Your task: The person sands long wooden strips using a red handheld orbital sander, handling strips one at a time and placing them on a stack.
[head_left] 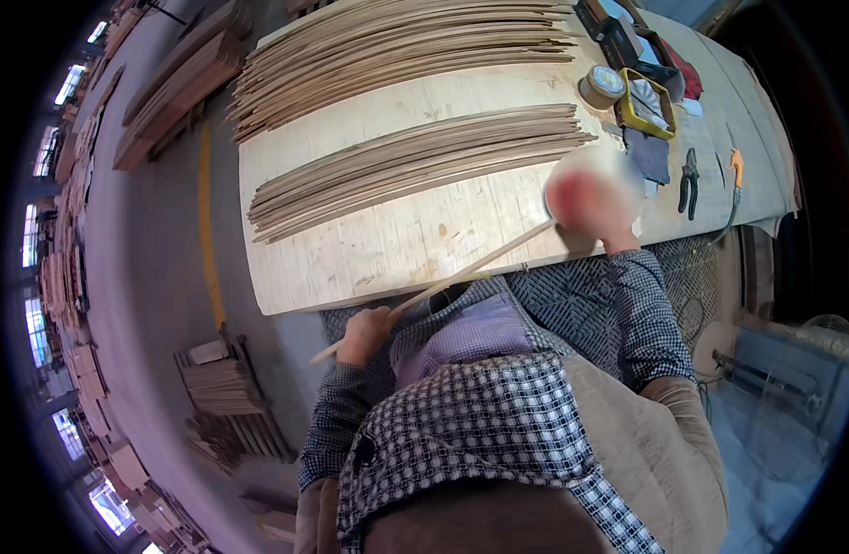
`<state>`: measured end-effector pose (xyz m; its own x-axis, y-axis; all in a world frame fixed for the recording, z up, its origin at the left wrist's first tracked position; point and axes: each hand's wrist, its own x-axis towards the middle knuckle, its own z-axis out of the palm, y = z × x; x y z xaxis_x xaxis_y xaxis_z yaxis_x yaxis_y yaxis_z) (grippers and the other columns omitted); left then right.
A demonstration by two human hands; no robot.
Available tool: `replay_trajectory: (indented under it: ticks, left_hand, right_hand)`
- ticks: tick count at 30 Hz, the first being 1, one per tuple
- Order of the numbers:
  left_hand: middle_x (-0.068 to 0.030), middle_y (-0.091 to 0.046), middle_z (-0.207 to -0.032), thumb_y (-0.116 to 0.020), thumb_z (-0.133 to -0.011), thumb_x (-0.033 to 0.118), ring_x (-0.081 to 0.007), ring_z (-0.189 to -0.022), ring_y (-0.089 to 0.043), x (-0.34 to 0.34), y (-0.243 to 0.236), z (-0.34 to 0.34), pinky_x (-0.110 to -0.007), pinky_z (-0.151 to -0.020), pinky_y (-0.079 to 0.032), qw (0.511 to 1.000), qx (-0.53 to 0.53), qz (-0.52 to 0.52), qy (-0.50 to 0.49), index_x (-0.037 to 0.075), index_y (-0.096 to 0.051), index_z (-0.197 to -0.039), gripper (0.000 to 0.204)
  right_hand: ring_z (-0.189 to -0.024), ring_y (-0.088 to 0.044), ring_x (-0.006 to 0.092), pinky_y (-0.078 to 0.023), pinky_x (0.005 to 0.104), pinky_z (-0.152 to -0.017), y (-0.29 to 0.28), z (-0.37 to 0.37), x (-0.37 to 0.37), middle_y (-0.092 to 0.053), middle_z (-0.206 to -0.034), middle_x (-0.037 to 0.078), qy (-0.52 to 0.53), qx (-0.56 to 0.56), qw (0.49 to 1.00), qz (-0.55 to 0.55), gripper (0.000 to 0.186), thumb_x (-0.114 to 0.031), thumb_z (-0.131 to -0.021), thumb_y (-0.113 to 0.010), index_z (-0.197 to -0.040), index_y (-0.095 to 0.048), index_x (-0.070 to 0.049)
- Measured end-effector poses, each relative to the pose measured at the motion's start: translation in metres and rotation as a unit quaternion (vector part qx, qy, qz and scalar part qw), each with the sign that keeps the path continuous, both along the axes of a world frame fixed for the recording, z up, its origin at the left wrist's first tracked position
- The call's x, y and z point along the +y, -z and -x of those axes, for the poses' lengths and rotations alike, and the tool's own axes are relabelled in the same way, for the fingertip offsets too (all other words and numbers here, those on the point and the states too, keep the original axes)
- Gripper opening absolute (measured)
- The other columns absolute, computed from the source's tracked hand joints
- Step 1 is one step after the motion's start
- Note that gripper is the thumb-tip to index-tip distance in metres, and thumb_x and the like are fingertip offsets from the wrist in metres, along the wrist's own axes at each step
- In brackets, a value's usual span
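Thin wooden strip (443,284) clamped at both ends, left hand (364,334) below the worktop (369,249) edge, right hand (595,198) blurred above it; two stacks of strips (415,166) laid out, this one not yet placed.

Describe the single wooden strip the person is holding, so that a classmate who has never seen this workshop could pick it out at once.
Start at the pale plywood worktable that bears two fanned stacks of thin wooden strips. Along its near edge one long, slim strip runs slantwise. Unlike the stacked ones, it lies alone, gripped near one end by the left hand and at the other by the right hand.
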<state>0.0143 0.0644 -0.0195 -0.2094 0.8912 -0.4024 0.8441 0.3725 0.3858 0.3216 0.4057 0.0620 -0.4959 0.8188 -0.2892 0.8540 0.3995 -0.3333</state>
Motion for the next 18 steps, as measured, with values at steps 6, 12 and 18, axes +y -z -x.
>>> replay_trajectory:
  ticks: [6, 12, 18]
  left_hand:
    - [-0.0187, -0.062, -0.075, -0.047, -0.090, 0.033, -0.0373, -0.075, -0.060, 0.016, -0.024, -0.001, -0.048, -0.066, -0.045, 0.995, -0.068, -0.007, 0.066, 0.007, -0.064, -0.084, 0.032]
    - [-0.0116, -0.060, -0.074, -0.047, -0.087, 0.022, -0.0315, -0.066, -0.062, 0.022, -0.007, 0.009, -0.044, -0.062, -0.049, 0.984, 0.027, 0.065, 0.164, 0.025, -0.051, -0.126, 0.040]
    - [-0.0153, -0.060, -0.072, -0.044, -0.091, 0.040, -0.0360, -0.069, -0.059, 0.008, -0.005, 0.008, -0.047, -0.062, -0.044, 0.997, 0.072, 0.020, -0.003, 0.009, -0.058, -0.088, 0.034]
  right_hand:
    - [-0.079, -0.060, 0.0289, -0.049, 0.0419, -0.070, 0.032, 0.038, -0.051, -0.062, -0.082, 0.012, -0.146, 0.034, 0.981, -0.124, 0.025, -0.017, -0.079, -0.056, -0.102, -0.060, -0.007]
    - [-0.079, -0.058, 0.0365, -0.049, 0.0456, -0.067, 0.043, 0.064, -0.130, -0.053, -0.091, 0.020, -0.154, 0.294, 0.942, -0.057, 0.047, -0.012, -0.074, -0.058, -0.118, -0.053, -0.025]
    - [-0.092, -0.054, 0.0381, -0.044, 0.0456, -0.081, 0.044, 0.021, -0.079, -0.054, -0.102, 0.018, -0.097, 0.247, 0.957, -0.121, 0.047, -0.008, -0.069, -0.059, -0.114, -0.054, -0.016]
